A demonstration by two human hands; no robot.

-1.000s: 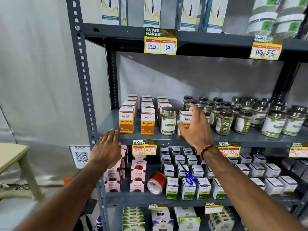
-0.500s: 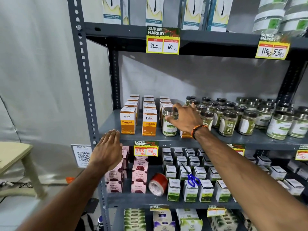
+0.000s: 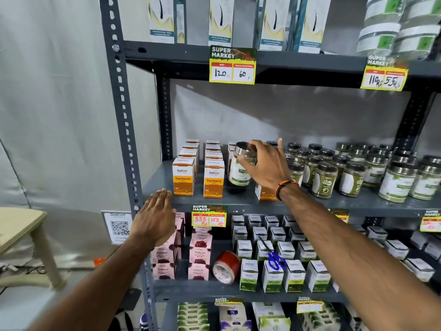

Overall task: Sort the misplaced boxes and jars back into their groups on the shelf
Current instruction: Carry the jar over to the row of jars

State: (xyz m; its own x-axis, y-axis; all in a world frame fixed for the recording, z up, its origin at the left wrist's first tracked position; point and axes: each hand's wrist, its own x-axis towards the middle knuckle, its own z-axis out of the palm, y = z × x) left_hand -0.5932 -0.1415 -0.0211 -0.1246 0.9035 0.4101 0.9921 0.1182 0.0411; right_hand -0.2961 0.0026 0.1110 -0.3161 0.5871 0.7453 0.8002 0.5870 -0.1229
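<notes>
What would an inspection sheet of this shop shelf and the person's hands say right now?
Surface: grey metal shelf, stocked on several levels.
Job's things: green-label jar among the Turmeric boxes, tilted; an orange box sits by the jar group.
Clutter: red tape roll and blue scissors on the lower shelf.
Hands: right hand grips the jar's steel lid; left hand open at the shelf edge.
Cables: dark cords on the floor.
Surroundings: grey curtain, pale stool, QR sign.

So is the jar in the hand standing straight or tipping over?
Tipped. The jar leans, its silver lid toward the left and its base raised off the shelf, gripped by the right hand.
</notes>
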